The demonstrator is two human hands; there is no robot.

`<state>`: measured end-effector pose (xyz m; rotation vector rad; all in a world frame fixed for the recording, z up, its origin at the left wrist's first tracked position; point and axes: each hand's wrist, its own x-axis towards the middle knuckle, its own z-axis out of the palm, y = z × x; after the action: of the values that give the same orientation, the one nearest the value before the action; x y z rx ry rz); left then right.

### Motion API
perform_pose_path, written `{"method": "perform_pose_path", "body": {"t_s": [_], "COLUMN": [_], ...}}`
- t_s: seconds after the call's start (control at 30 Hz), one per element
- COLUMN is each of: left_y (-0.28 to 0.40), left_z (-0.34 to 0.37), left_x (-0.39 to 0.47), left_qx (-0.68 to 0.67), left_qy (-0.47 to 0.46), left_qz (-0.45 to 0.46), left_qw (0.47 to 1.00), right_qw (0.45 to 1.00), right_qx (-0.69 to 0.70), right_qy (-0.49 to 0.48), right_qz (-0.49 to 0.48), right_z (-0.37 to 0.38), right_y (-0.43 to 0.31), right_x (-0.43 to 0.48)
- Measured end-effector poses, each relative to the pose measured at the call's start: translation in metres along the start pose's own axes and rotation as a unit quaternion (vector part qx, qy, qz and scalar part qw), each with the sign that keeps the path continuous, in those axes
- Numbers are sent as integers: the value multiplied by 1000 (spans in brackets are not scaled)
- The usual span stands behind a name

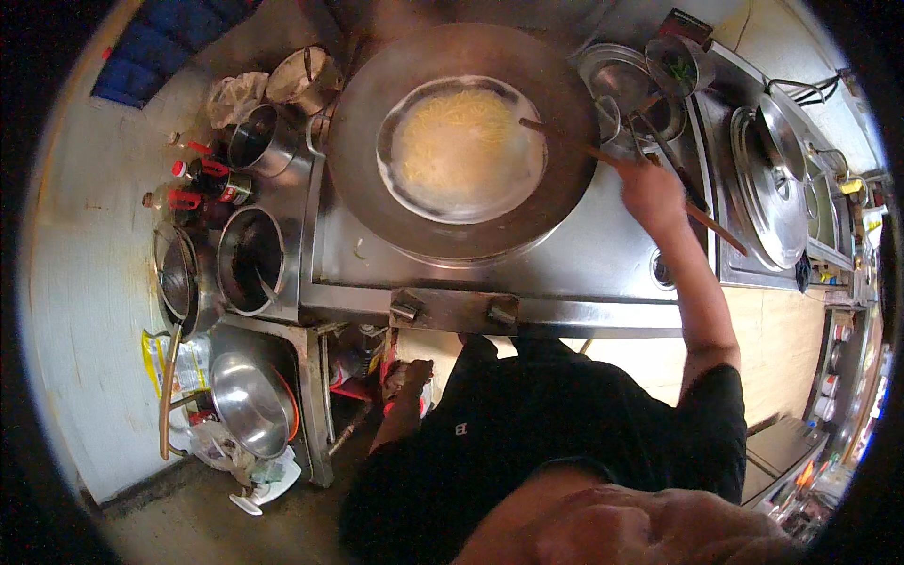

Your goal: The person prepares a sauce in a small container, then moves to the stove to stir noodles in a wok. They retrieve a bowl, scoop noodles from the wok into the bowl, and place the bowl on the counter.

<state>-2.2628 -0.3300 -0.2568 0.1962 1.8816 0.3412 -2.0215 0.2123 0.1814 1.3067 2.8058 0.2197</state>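
A large dark wok [360, 176] sits on the steel range. In it, pale yellow noodles [459, 134] lie in cloudy, bubbling liquid under steam. My right hand [653, 194] is closed around a long wooden stick [720, 233], possibly one of a pair of cooking chopsticks. The stick's dark far end reaches over the wok's right side, above the edge of the liquid. My left hand [418, 372] hangs low beside my body, below the front of the range. Its fingers look bent, but whether it holds anything cannot be made out.
Left of the wok stand steel pots [282, 261], a strainer [173, 275] and sauce bottles [212, 180]. A steel bowl [251, 402] is lower left. To the right are pans [618, 60], long-handled tools [671, 152] and large round lids [763, 183]. Control knobs [503, 311] line the range front.
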Motion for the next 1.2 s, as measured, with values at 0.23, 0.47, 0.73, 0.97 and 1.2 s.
{"method": "perform_pose_path", "body": {"t_s": [0.23,0.47,0.73,0.97,1.2], "left_y": [-72,-137,-104,-71,-86], "left_z": [-3,7,-7,-28,-16], "left_x": [-24,-82,-49,-16,-45], "left_qx": [199,139,125,268,130], "left_qy": [72,6,22,158,54], "left_qz": [214,88,144,362,204], "left_qw": [954,986,981,879,969], "right_qw": [996,981,954,981,999], "right_qx": [-10,98,290,182,2], "right_qy": [-62,-126,-38,-7,-9], "right_qz": [-70,-114,-66,70,36], "right_z": [39,48,61,22,7], "right_y": [-111,-133,-141,-85,-69], "right_x": [54,36,24,35,52]}}
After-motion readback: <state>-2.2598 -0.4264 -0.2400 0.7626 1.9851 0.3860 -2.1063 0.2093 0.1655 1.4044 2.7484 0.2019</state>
